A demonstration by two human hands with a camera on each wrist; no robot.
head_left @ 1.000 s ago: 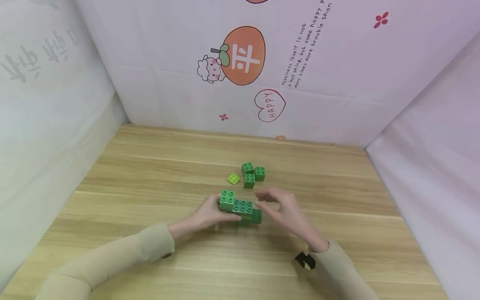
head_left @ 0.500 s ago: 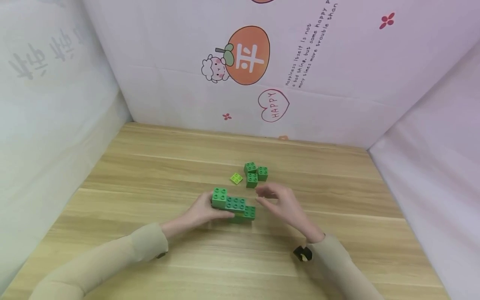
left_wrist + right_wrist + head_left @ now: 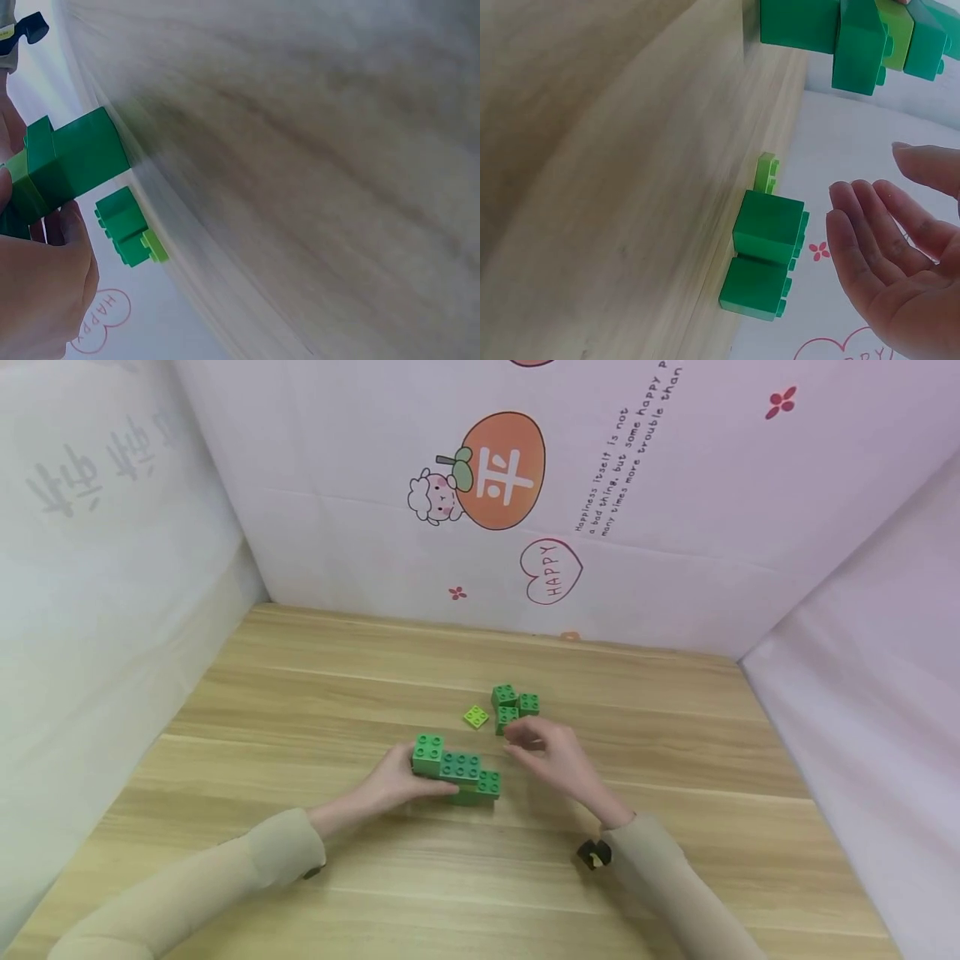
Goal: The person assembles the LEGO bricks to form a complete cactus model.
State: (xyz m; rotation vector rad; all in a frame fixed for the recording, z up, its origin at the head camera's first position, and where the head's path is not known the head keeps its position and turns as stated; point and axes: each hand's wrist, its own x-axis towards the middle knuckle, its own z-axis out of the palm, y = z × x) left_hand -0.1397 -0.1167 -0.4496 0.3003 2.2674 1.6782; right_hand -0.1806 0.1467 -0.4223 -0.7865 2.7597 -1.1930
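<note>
My left hand (image 3: 396, 782) grips a stepped stack of green toy building bricks (image 3: 460, 766), thumb along the near side. A lighter lime layer shows within the stack (image 3: 802, 22) in the right wrist view. Bent fingers and a thumb held apart, my right hand (image 3: 553, 758) hovers with nothing in it, just in front of a loose green brick (image 3: 506, 720). That hand (image 3: 900, 259) looks apart from the bricks in the right wrist view. Two more green bricks stand close behind, one left (image 3: 503, 695) and one right (image 3: 528, 703). A thin lime plate brick (image 3: 476, 717) lies beside them.
Everything lies on a wood-grain table (image 3: 337, 877). A printed white cloth wall (image 3: 337, 543) rises at the back edge, with plain white cloth on the left and right sides. A black strap piece (image 3: 594, 854) hangs at the right cuff.
My left hand has shifted left with the brick stack. The right hand has moved away from the stack and up toward the loose green bricks. The head view has turned slightly.
</note>
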